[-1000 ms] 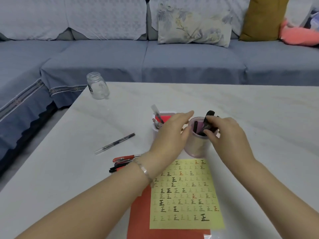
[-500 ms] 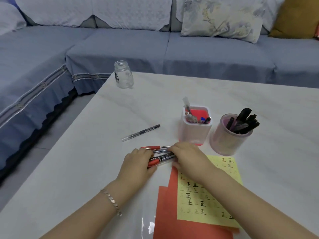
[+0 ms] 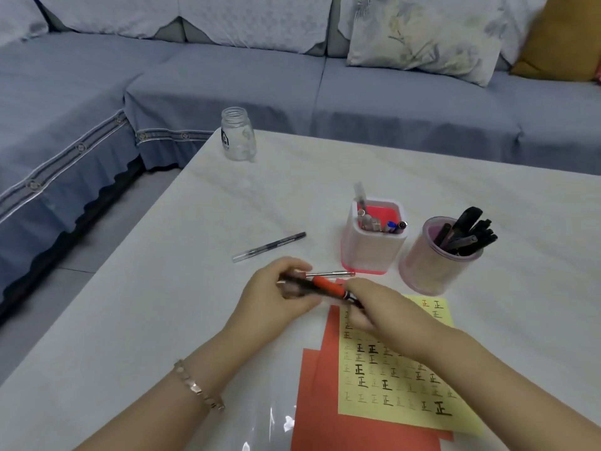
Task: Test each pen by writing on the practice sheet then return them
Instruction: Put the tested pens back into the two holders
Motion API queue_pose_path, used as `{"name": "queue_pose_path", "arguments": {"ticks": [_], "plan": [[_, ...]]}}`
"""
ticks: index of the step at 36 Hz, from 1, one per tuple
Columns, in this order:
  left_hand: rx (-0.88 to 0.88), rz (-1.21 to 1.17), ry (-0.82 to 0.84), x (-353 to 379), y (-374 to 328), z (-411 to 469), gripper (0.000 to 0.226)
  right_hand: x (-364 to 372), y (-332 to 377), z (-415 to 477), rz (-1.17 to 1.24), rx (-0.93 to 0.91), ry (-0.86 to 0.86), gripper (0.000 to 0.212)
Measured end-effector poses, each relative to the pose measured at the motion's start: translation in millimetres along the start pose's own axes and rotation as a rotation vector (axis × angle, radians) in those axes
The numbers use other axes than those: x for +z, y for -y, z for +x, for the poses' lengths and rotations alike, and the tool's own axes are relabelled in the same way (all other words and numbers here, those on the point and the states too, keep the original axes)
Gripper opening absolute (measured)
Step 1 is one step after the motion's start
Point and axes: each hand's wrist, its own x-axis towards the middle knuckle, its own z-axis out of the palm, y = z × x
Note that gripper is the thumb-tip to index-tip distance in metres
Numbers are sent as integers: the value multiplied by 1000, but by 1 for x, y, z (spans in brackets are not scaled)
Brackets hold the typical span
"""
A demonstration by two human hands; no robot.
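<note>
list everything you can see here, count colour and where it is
table: one, white marbled, under everything
jar: one, clear glass, table's far left corner
square holder: one, white with red base, mid-table, pens inside
round cup: one, clear pink, right of the square holder, black pens inside
loose pen: one, clear and black, flat, left of the square holder
thin pen: one, silvery, flat just beyond the hands
held pen: one, red and black, between both hands
practice sheet: one, yellow, near right, on red paper
sofa: one, blue-grey, beyond the table
cushions: two, floral and mustard, on the sofa
bracelet: one, metal, left wrist
left hand: grips the held pen's left end
right hand: grips its right end
</note>
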Motion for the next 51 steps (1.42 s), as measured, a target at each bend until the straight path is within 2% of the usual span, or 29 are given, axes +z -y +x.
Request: {"name": "queue_pose_path", "arguments": {"ticks": [3, 10, 12, 17, 24, 26, 30, 33, 36, 39, 43, 45, 48, 51], "plan": [[-80, -331, 1, 9, -15, -3, 35, -3, 5, -19, 342, 88, -43, 21], [-133, -458, 199, 47, -27, -17, 17, 2, 23, -51, 866, 137, -114, 34], [-165, -474, 234, 57, -29, -23, 23, 4, 26, -56, 914, 159, -113, 37], [-216, -458, 279, 72, -36, -32, 26, 4, 30, -61, 811, 242, -190, 38], [-186, -345, 183, 79, -40, -33, 22, 0, 20, -65, 447, 379, -358, 47], [-189, -315, 163, 79, -41, -34, 20, -8, 18, -66, 458, 391, -400, 43], [-166, -222, 171, 76, -44, -33, 18, -25, 15, -66, 590, 321, -497, 6], [-115, -62, 258, 76, -46, -32, 15, -32, 15, -65, 735, 302, -489, 20], [-81, 17, 385, 77, -51, -31, 18, -37, 17, -64, 820, 309, -388, 7], [-67, 11, 434, 77, -56, -28, 20, -41, 16, -66, 815, 292, -393, 8], [-42, -7, 320, 80, -57, -19, 21, -53, 17, -67, 800, 254, -557, 14], [-70, -139, 241, 82, -59, -14, 21, -60, 14, -68, 759, 251, -681, 17], [-130, -413, 154, 81, -64, -6, 19, -75, 5, -72, 536, 184, -1014, 16], [-126, -562, 127, 77, -68, -2, 18, -94, 3, -74, 324, 48, -1236, 36]]}}
